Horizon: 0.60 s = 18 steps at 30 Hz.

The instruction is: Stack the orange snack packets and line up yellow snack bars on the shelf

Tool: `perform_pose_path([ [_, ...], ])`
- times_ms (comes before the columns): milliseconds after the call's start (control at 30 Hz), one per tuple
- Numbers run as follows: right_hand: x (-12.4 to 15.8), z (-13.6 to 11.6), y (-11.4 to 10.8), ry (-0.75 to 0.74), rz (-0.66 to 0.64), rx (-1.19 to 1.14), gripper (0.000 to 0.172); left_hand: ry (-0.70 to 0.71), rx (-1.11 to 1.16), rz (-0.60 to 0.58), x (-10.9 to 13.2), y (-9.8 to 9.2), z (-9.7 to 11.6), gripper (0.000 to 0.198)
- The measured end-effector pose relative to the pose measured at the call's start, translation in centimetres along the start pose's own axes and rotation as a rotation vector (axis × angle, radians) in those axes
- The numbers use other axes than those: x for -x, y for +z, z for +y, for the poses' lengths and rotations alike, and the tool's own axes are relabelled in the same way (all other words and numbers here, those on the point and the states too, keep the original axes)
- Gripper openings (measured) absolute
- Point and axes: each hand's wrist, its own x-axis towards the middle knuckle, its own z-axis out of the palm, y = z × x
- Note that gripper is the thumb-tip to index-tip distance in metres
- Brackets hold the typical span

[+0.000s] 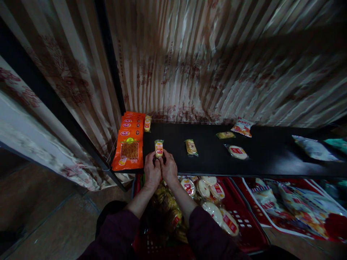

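Both hands meet over the front edge of a black shelf (206, 159). Between the fingers of my left hand (152, 168) and my right hand (169, 167) is a small snack packet (159, 147) in clear wrap with a red and yellow label. Its near end is pinched by both hands, and its far end points to the back. Just left lies a row of overlapping orange snack bags (131, 150). A similar small packet (147, 123) lies behind, beside the orange bags. Another wrapped packet (191, 147) lies to the right.
Farther right on the shelf are a round white cracker pack (237, 151), a flat packet (226, 135), a puffed bag (242, 127) and a silvery bag (314, 147). Below stands a red basket (245, 224) of wrapped snacks. A curtain (189, 65) hangs behind; a dark post (111, 54) rises left.
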Motion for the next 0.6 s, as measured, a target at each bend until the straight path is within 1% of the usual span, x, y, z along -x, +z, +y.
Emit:
perform_pose_path([
  [100,-0.6,-0.2,0.2,-0.002,-0.01,0.005,0.04,-0.003,-0.011,0.016,-0.7,0.0,0.0,0.029],
  [267,-1.7,-0.5,0.8,0.018,-0.017,-0.01,0.041,-0.011,-0.037,0.011,-1.8,0.1,0.2,0.031],
  [433,-3.0,-0.3,1.7,0.003,0.006,-0.032,0.042,-0.011,-0.038,0.02,-3.0,0.4,0.1,0.031],
  [600,-4.8,-0.1,2.7,0.007,0.007,-0.029,0.042,-0.029,-0.065,-0.012,-4.3,0.6,0.3,0.032],
])
